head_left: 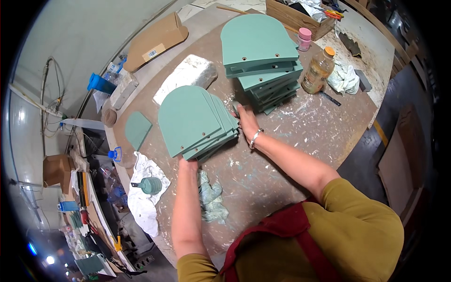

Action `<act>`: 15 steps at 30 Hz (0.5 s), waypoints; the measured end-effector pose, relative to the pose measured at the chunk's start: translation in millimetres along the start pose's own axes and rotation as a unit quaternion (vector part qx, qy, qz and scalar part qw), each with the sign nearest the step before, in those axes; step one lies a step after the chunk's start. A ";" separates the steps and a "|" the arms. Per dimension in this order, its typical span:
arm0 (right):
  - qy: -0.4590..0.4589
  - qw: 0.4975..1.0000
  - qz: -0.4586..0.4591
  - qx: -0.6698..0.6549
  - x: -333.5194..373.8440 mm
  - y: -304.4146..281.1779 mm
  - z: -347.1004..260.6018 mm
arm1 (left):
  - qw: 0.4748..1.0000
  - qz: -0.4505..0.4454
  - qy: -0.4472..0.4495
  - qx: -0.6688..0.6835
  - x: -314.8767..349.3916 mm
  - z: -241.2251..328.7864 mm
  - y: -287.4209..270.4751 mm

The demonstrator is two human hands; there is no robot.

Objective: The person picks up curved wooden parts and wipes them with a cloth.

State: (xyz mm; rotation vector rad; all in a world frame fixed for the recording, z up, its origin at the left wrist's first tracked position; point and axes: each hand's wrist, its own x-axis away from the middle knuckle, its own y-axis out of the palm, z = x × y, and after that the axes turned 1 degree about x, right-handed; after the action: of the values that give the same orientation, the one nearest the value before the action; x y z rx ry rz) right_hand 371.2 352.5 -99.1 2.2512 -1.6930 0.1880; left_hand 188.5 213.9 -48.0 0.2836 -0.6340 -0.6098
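Note:
A fanned stack of green round-topped panels (pixel 188 115), with small holes along the straight edge, is between my hands. My left hand (pixel 188 163) reaches under its near edge and bears it from below; the fingers are hidden by the panels. At the stack's right side is my right hand (pixel 246 121), its fingers bent against the panel edges and partly out of sight. Just beyond that hand stands a taller, uneven stack of matching green panels (pixel 256 40).
A small green piece (pixel 137 129) lies left of the panels. Nearby are a white wrapped block (pixel 187 77), a green-stained cup (pixel 150 185) on a white cloth (pixel 143 211), and a crumpled rag (pixel 212 199). An orange-capped bottle (pixel 318 73) and pink jar (pixel 304 40) stand at right.

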 end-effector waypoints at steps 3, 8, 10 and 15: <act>0.018 0.995 0.053 -0.087 22.7 3.5 -3.9 | 1.000 -0.004 0.009 -0.011 20.4 -1.0 3.6; 0.004 0.995 0.031 -0.091 64.3 -26.5 -5.7 | 0.999 -0.017 0.032 -0.034 80.3 -18.0 13.1; -0.010 0.997 0.026 -0.065 86.6 -46.8 -12.0 | 0.998 -0.020 0.039 -0.046 112.3 -30.9 17.7; 0.014 0.997 0.044 -0.057 148.6 -100.2 -26.5 | 0.997 -0.060 -0.009 -0.054 175.2 -82.5 -6.1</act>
State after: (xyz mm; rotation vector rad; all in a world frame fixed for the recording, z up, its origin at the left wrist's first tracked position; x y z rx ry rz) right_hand 512.1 250.6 -48.1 2.0852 -1.7436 0.1397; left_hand 349.6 107.5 -32.7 0.2169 -0.6016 -0.7590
